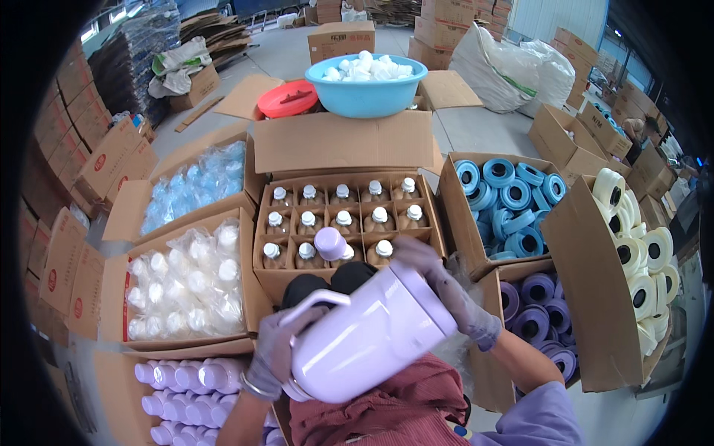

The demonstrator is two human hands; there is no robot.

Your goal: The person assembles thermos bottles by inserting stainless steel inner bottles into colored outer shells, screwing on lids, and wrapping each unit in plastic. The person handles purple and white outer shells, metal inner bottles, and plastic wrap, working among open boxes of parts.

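A glossy lavender vacuum jug [364,338] lies tilted across my lap, its handle toward the left and its wide ringed end toward the upper right. My left hand [277,353], in a thin grey glove, grips it by the handle side. Against the wide end is my gloved right hand [450,293], its fingers curled over the ring and partly smeared by motion. Just beyond the jug, a lavender cup-shaped cap [330,243] sits in the front row of a divided carton [342,165] holding several bottle-shaped liners with white tops.
On the left are cartons of bagged blue parts [197,182], bagged white parts [186,279] and lavender caps [186,394]. To the right stand boxes of blue rings [513,193], purple rings [539,312] and cream rings [647,260]. A blue basin [368,93] of white pieces and a red basin [286,100] sit beyond.
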